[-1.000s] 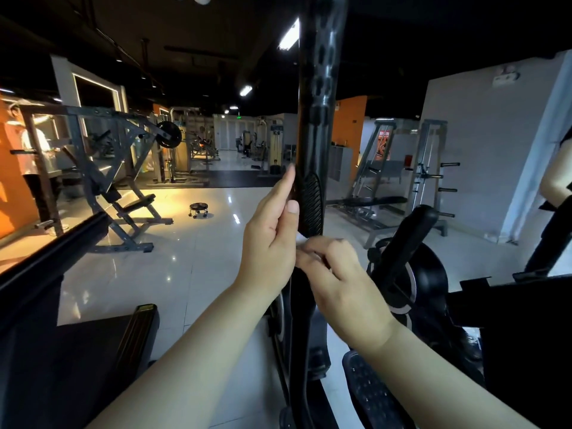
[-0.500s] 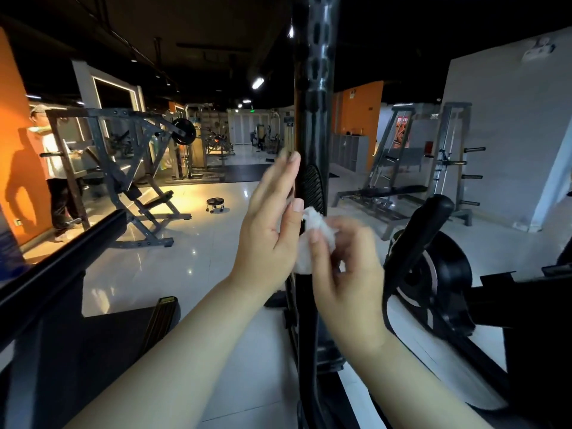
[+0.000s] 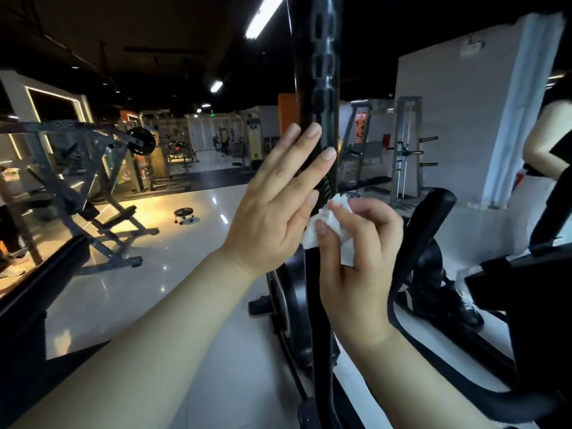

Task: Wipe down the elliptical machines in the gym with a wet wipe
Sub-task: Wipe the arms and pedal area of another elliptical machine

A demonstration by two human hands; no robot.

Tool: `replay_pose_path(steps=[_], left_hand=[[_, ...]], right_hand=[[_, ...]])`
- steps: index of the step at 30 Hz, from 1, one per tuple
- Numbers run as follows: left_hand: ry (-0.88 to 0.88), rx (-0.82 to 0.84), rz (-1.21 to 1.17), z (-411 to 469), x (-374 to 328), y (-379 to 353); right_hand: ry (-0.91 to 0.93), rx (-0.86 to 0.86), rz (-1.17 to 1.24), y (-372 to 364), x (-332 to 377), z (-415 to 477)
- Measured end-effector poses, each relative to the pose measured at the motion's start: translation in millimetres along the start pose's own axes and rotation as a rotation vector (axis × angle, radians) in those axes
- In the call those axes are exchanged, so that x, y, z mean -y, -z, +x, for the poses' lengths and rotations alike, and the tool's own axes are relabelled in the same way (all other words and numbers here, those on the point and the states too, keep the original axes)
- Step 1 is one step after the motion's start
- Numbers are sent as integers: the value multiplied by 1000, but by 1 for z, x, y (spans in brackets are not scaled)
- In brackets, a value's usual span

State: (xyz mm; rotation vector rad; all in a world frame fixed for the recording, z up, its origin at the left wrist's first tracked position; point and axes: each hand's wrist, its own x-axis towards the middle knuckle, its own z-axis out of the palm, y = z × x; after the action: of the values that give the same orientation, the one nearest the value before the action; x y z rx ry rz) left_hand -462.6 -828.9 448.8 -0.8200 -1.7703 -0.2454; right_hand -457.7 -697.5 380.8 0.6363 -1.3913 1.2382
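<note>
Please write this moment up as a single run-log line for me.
phase: wiping | right hand: pinches wet wipe at elliptical bar | left hand: fingers straight alongside elliptical bar

The elliptical's upright handlebar [image 3: 322,72] looks like glossy black moulded plastic or rubber, dimpled along its length, with a finely ribbed patch [image 3: 325,187] lower down. The wet wipe [image 3: 339,219] is white, soft, crumpled, cloth-like paper. The flywheel housing [image 3: 286,305] is smooth black plastic with a sheen. The floor [image 3: 185,274] is pale, highly polished tile mirroring the lights; the weight rack [image 3: 77,130] is matt grey metal
</note>
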Motion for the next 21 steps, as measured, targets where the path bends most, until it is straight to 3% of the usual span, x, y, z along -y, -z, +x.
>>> replay_pose_path(steps=[6,12,21], left_hand=[[-45,-28,-142,-1,12,-11],[-25,-50,-281,-2,11,-14],[-50,-115,-193,4,11,-4]], right_hand=[[166,83,-95,-3,-9,-21],[-78,-131,-62,-4,8,30],[198,24,-167,-1,8,22]])
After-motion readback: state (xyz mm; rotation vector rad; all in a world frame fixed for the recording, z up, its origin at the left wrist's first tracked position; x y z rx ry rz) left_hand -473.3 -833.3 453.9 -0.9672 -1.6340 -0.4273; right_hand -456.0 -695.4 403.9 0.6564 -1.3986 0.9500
